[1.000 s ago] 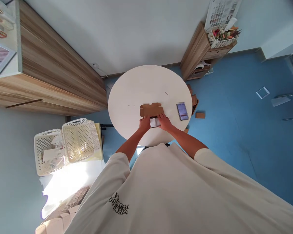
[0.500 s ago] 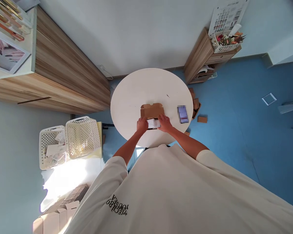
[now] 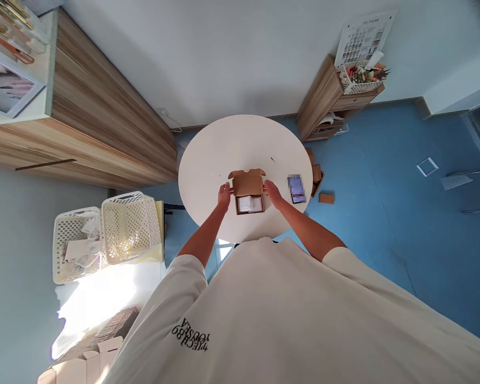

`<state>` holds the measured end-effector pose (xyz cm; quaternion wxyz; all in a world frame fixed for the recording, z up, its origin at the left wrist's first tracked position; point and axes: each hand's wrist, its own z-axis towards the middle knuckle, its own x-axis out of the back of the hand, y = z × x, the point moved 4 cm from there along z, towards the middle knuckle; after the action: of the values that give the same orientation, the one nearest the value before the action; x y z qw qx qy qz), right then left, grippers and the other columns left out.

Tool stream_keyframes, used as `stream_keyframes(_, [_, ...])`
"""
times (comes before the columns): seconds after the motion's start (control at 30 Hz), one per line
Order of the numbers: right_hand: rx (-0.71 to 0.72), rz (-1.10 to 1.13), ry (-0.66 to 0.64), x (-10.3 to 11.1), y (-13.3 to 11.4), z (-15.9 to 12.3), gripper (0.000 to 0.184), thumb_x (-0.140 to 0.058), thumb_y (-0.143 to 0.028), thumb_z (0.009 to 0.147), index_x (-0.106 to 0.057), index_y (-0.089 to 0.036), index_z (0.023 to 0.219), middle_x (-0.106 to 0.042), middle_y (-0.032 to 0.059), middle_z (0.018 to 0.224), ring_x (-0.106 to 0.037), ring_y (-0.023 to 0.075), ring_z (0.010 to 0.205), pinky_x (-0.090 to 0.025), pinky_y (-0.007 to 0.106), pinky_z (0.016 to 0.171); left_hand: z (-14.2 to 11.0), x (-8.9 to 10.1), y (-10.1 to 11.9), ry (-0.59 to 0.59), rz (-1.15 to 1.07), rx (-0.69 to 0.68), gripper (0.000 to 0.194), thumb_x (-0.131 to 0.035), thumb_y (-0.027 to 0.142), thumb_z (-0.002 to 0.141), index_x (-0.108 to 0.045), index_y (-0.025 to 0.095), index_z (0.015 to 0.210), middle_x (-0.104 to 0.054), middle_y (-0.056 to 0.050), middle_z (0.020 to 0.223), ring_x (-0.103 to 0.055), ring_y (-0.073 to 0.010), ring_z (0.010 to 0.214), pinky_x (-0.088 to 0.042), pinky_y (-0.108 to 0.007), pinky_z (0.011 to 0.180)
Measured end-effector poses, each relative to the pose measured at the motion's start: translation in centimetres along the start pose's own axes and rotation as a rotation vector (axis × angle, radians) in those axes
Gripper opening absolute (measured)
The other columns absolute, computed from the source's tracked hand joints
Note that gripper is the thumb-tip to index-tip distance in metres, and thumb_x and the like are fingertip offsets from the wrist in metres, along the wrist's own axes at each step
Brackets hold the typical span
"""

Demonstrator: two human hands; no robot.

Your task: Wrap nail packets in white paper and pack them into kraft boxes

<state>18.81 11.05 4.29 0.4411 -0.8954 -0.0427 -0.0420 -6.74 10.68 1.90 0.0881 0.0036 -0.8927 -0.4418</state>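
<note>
A small brown cardboard box point(image 3: 248, 184) sits on the round white table with its lid raised. White wrapped contents point(image 3: 251, 204) lie inside, filling much of the tray. My left hand point(image 3: 224, 195) is at the left side of the lid, its fingers closed at the edge near the hinge. On the opposite side, my right hand point(image 3: 271, 192) has its fingers bent in against the lid's right edge. The exact fingertip contact is too small to make out. A phone-like purple rectangle point(image 3: 296, 189), partly blurred, lies to the right of my right hand.
The round white table point(image 3: 212, 144) stands near the wall. Tall wooden cabinet point(image 3: 116, 101) at left, small wooden cabinet point(image 3: 324, 101) at back right. White baskets point(image 3: 130, 226) stand at lower left. Brown boxes point(image 3: 317, 173) lie on the floor beyond the table's right edge.
Both hands have moved from the box's front corners outward and up to the sides of the lid. More of the box's inside and white contents now shows. The view has shifted slightly.
</note>
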Motion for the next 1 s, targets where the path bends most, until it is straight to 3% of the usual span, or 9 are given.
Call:
stream_keyframes(0.17, [-0.121,0.102,0.002,0.4,0.2,-1.0,0.07,-0.034,-0.071,0.103,-0.058,-0.025,0.151,-0.068,0.0122,0.138,-0.064,0.0281,0.123,-0.048,0.043,0.109,-0.6,0.9,-0.5,-0.104,-0.018,0.061,0.08,-0.028,0.082,0.1,-0.053,0.022,0.147,-0.068,-0.018,0.139,-0.068,-0.0287,0.12,-0.052,-0.038,0.093])
stream_keyframes(0.3, [-0.143,0.109,-0.126,0.9,0.9,-1.2,0.085,-0.022,-0.084,0.099,-0.056,-0.029,0.155,-0.068,0.0105,0.136,-0.063,0.0276,0.125,-0.047,0.043,0.111,-0.6,1.4,-1.3,-0.27,-0.048,0.135,0.095,-0.018,0.092,0.093,-0.057,0.025,0.148,-0.069,-0.016,0.133,-0.067,-0.029,0.122,-0.053,-0.036,0.089])
stream_keyframes(0.47, [-0.153,0.068,-0.228,1.8,1.6,-1.6,0.092,-0.022,-0.093,0.093,-0.065,-0.031,0.146,-0.071,0.0094,0.131,-0.063,0.0278,0.124,-0.05,0.04,0.108,-0.9,1.8,-1.6,-0.347,-0.001,0.12,0.101,-0.017,0.097,0.088,-0.065,0.025,0.141,-0.072,-0.014,0.125,-0.067,-0.0287,0.121,-0.055,-0.034,0.089])
stream_keyframes(0.57, [-0.145,0.044,-0.251,2.3,1.9,-2.2,0.09,-0.024,-0.091,0.094,-0.07,-0.027,0.139,-0.072,0.0117,0.131,-0.065,0.0284,0.121,-0.052,0.042,0.105,-1.3,2.4,-1.7,-0.375,0.008,0.091,0.096,-0.027,0.097,0.089,-0.07,0.023,0.133,-0.074,-0.015,0.123,-0.069,-0.0281,0.118,-0.056,-0.036,0.091])
stream_keyframes(0.7, [-0.107,-0.047,-0.259,2.7,2.6,-3.4,0.082,-0.031,-0.084,0.098,-0.076,-0.023,0.128,-0.072,0.0136,0.133,-0.067,0.0284,0.119,-0.055,0.041,0.101,-2.4,2.9,-2.3,-0.419,0.053,0.092,0.078,-0.047,0.087,0.092,-0.078,0.02,0.116,-0.075,-0.015,0.121,-0.072,-0.0273,0.111,-0.057,-0.039,0.093])
stream_keyframes(0.87, [0.007,-0.187,-0.214,1.9,2.8,-4.5,0.052,-0.059,-0.062,0.096,-0.077,-0.023,0.125,-0.073,0.0087,0.132,-0.066,0.0266,0.118,-0.055,0.038,0.099,-3.2,2.5,-2.6,-0.286,0.201,-0.076,0.038,-0.077,0.051,0.086,-0.078,0.022,0.111,-0.076,-0.011,0.122,-0.072,-0.0278,0.111,-0.058,-0.04,0.096])
stream_keyframes(1.0, [0.063,-0.328,-0.191,0.6,2.9,-4.5,0.049,-0.064,-0.046,0.095,-0.07,-0.023,0.138,-0.068,0.0107,0.142,-0.064,0.0279,0.122,-0.054,0.04,0.1,-3.2,1.3,-3.1,-0.254,0.309,-0.138,0.037,-0.076,0.033,0.086,-0.073,0.024,0.121,-0.073,-0.011,0.132,-0.069,-0.0303,0.12,-0.06,-0.042,0.094])
